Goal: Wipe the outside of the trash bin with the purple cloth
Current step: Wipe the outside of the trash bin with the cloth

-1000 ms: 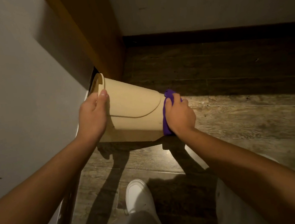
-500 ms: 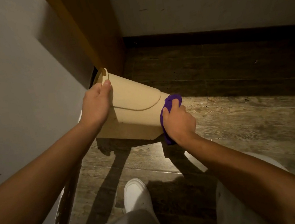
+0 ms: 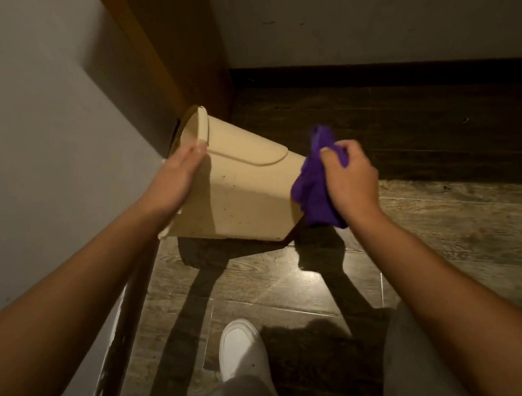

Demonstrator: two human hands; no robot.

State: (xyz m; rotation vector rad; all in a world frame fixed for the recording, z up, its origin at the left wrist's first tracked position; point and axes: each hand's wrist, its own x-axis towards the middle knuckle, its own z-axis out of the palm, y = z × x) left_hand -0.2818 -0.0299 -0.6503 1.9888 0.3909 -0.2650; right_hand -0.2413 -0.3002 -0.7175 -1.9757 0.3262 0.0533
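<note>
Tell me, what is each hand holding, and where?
The right hand grips the purple cloth by its bunched middle; the left hand holds the tilted trash bin at its rim.

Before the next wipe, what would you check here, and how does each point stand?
1. The left hand holds the trash bin tilted, near its rim: ok.
2. The right hand grips the purple cloth: ok.
3. Cloth pressed against the bin: cannot tell; it sits bunched beside the base.
4. Bin's near side clean: not ok, dark specks show.
5. Bin's lower corner resting on the floor: cannot tell.
</note>
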